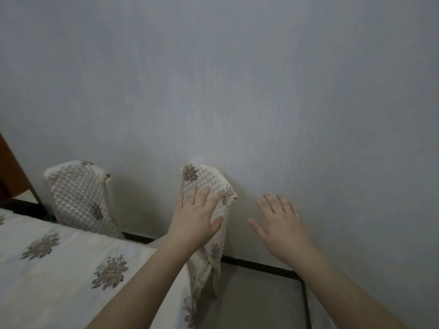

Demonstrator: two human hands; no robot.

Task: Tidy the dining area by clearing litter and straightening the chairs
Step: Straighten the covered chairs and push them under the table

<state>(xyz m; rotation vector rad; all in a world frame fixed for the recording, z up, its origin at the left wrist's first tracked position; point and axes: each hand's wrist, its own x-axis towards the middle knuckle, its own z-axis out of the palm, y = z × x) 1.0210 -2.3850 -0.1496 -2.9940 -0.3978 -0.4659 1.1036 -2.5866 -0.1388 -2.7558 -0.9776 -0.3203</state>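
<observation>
Resting flat on the nearer chair (209,186), at the lower centre of the frame, the left hand (196,222) has its fingers (190,198) straight and spread over the quilted cover of the chair back, thumb out to the side. It presses rather than grips, probably to steady or nudge the chair into line. The right hand (280,224) hovers just right of the chair, fingers open and relaxed, holding nothing and touching nothing; it looks ready to take the other edge of the back. A second chair (76,198), in the same quilted, flower-printed cover, stands at the lower left, its back close to the wall (237,79).

Both chairs sit along the far edge of the surface (59,257), which fills the lower left under a pale cloth with floral motifs. I can see no litter on the part that shows. Grey, plain wall takes up most of the view; a dark skirting strip (261,263) runs along its foot, with floor (261,300) at the lower right. A sliver of brown wood (9,162) shows at the left edge.
</observation>
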